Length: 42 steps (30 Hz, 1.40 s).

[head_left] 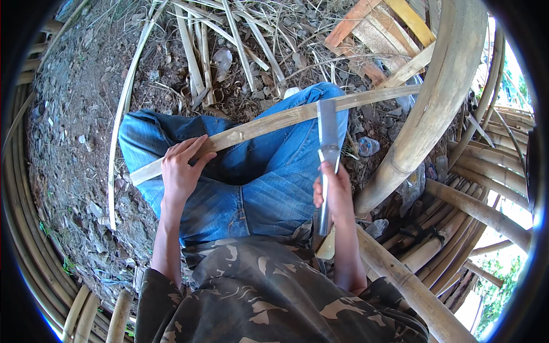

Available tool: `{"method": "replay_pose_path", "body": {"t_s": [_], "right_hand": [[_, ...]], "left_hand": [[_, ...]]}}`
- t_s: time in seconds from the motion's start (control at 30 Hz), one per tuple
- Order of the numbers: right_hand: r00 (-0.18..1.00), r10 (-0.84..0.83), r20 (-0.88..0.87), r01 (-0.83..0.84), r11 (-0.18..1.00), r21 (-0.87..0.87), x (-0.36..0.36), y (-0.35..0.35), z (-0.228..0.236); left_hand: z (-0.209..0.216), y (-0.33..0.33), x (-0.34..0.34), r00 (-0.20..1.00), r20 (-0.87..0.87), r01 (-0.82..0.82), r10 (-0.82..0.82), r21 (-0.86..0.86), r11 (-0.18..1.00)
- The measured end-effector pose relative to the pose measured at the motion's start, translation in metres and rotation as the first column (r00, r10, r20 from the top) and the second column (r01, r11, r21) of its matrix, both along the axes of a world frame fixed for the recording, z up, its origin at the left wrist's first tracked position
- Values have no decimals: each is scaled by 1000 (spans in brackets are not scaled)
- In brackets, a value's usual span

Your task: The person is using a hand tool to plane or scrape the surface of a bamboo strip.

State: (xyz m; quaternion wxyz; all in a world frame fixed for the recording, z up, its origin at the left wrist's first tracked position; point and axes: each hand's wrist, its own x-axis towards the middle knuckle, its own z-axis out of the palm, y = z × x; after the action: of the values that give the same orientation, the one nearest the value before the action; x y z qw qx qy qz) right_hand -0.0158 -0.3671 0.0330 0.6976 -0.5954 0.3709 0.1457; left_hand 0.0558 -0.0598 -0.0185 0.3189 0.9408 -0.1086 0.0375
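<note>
Across my bent, jeans-clad legs lies a long bamboo strip (264, 124), slanting up to the right. My left hand (182, 170) grips it near its lower left end, thumb and fingers closed about its edges. In my right hand (337, 191) is a knife (327, 128) with a wide metal blade and a shiny tubular handle. The blade points away from me and overlaps the strip above my right knee; whether its edge touches the strip I cannot tell.
Split bamboo strips (189, 51) lie scattered on the stony ground ahead. A thick bamboo pole (426, 114) rises close on my right, with bundled bamboo (432, 240) beyond it. Wooden boards (377, 34) lie at the far right. Long poles (28, 228) curve along the left.
</note>
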Motion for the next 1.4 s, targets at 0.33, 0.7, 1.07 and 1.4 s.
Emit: {"method": "replay_pose_path", "body": {"t_s": [0.33, 0.7, 1.07, 1.4], "right_hand": [[985, 165, 47, -167, 985, 49, 20, 35, -29], [992, 122, 32, -125, 981, 148, 10, 52, -24], [947, 316, 57, -321, 933, 162, 12, 50, -18], [901, 434, 18, -428, 879, 209, 11, 50, -16]], "left_hand": [[-10, 1, -2, 999, 14, 32, -32, 40, 999], [-8, -2, 4, 999, -3, 39, -39, 10, 999], [-7, -6, 1, 998, 25, 49, -49, 8, 999], [-8, -11, 5, 997, 35, 64, -63, -18, 998]]}}
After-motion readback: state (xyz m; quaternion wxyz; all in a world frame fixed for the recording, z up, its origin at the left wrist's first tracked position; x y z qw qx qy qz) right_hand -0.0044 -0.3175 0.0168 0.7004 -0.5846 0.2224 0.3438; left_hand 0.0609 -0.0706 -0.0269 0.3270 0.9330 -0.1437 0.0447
